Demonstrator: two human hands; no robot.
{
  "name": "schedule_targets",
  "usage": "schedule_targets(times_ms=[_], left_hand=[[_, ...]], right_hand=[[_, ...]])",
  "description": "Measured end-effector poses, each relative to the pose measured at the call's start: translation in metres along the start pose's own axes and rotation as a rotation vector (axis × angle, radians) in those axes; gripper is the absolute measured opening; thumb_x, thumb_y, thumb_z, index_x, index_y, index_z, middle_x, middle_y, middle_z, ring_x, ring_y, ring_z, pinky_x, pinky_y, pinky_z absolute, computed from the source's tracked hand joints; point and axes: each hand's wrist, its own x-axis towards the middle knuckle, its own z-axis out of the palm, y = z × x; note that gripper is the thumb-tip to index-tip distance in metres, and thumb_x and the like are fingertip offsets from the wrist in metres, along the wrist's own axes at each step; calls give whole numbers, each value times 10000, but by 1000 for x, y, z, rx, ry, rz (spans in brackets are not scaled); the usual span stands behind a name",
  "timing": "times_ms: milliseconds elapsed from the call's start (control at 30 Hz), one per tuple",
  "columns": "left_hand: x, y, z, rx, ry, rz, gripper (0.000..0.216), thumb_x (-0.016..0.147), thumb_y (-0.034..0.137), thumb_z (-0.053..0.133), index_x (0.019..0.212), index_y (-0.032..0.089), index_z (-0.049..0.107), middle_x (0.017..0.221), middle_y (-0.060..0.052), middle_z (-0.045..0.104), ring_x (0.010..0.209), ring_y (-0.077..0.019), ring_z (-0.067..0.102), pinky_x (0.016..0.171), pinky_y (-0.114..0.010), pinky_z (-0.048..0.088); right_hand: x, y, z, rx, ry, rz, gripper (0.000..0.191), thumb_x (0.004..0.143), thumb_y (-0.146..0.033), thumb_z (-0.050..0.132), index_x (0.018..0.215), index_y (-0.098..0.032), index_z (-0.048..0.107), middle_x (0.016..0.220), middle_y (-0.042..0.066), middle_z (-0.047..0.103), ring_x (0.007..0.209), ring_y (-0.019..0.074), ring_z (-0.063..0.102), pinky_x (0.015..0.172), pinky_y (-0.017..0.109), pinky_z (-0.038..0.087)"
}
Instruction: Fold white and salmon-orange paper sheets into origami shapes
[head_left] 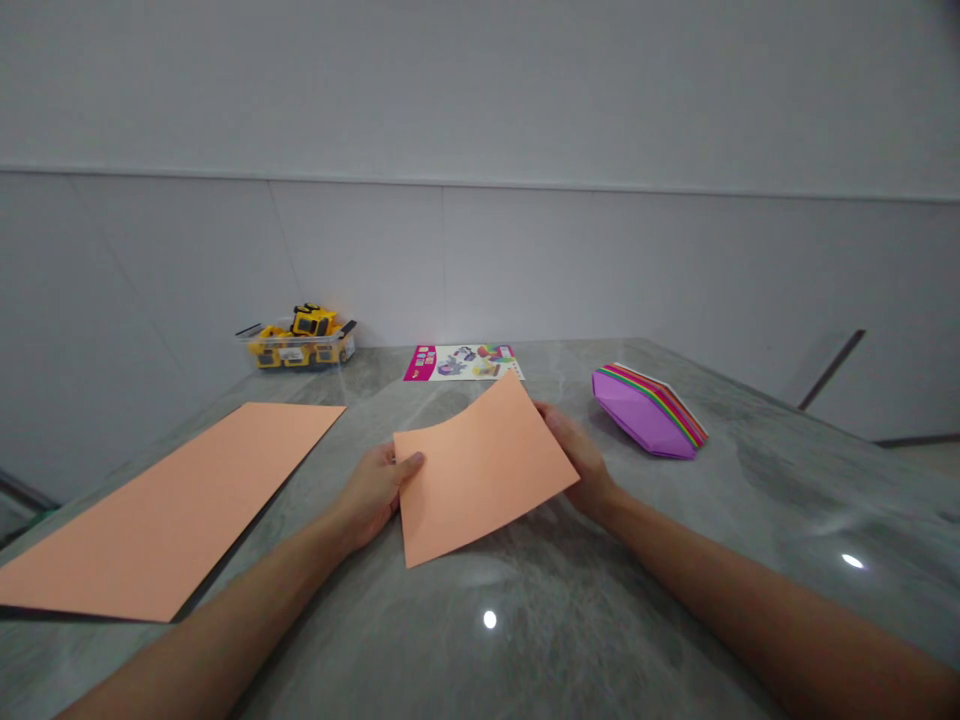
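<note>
A peach-orange sheet of paper [484,475] is held up in front of me, slightly bowed and tilted above the table. My left hand [377,492] pinches its left edge, the thumb lying on the near face. At the right edge is my right hand [577,460], its fingers reaching behind the paper and partly hidden by it. A larger peach-orange sheet [187,500] lies on the table to the left of my left forearm.
The grey marbled table [540,640] runs back to a white wall. At the back left stands a clear plastic box [300,350] of yellow-and-black toy parts. A printed colourful booklet [465,362] lies centre back. Right of my hand rests a folded purple paper piece with rainbow layers [649,410].
</note>
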Motion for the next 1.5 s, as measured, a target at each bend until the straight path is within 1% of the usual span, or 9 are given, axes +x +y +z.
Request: schedule_targets(times_ms=[167,300,367,533,667,967,1200,1400,1500], left_hand=[[-6,-2,7,7,-49,-2,241,830,119,548,1063,82,593,933,-142,711,807,-254,688,735,-370,555],[-14,0,15,-122,-120,-66,244,849,111,518,1082,89,588,984,-152,694,881,-253,671,782,-376,542],[-20,1,17,-214,-202,-87,234,852,100,508,1067,79,597,1006,-162,682,913,-254,660,807,-377,532],[-29,3,19,-301,-461,-60,255,865,73,489,1090,85,607,1049,-155,661,976,-249,635,847,-365,513],[-31,2,20,-255,-545,-19,264,888,97,482,1120,106,606,1067,-140,655,992,-232,626,875,-350,500],[-30,-2,18,-193,-537,20,280,857,186,576,1125,115,617,1032,-137,670,934,-240,644,842,-376,517],[-32,-5,26,-166,-381,42,233,850,212,589,1030,86,667,978,-155,689,875,-245,661,747,-346,547],[-34,-9,31,-152,-308,56,265,831,254,611,1032,89,666,957,-161,693,816,-254,671,706,-369,552],[-36,-9,33,-121,-306,66,265,817,237,623,1032,86,664,964,-161,690,832,-259,665,690,-354,548]], right_hand=[[-11,-2,8,-309,-164,-149,511,899,-504,386,1350,-265,384,1400,64,402,1231,248,422,966,400,389],[-21,-7,20,-589,-288,-238,565,896,-495,409,1409,-288,289,1496,55,204,1372,253,170,1078,456,236],[-25,-10,25,-694,-316,-234,615,884,-496,438,1428,-281,246,1515,63,119,1388,261,101,1102,471,166],[-29,-11,31,-808,-362,-149,685,851,-492,508,1437,-309,205,1523,52,0,1390,276,84,1107,461,171],[-28,-10,30,-813,-388,-125,707,846,-460,535,1442,-309,185,1519,59,29,1379,262,145,1102,436,207],[-28,-10,27,-789,-432,-146,718,843,-459,543,1443,-313,177,1524,61,2,1372,288,159,1095,468,206],[-27,-9,27,-848,-410,-130,703,838,-419,552,1439,-300,206,1522,61,-27,1386,304,87,1091,484,208],[-31,-6,31,-926,-393,-138,678,826,-436,556,1423,-327,253,1520,34,-105,1365,352,150,1058,520,260],[-32,-7,34,-924,-341,-157,572,865,-406,503,1399,-312,320,1518,32,-35,1369,323,150,1072,494,250]])
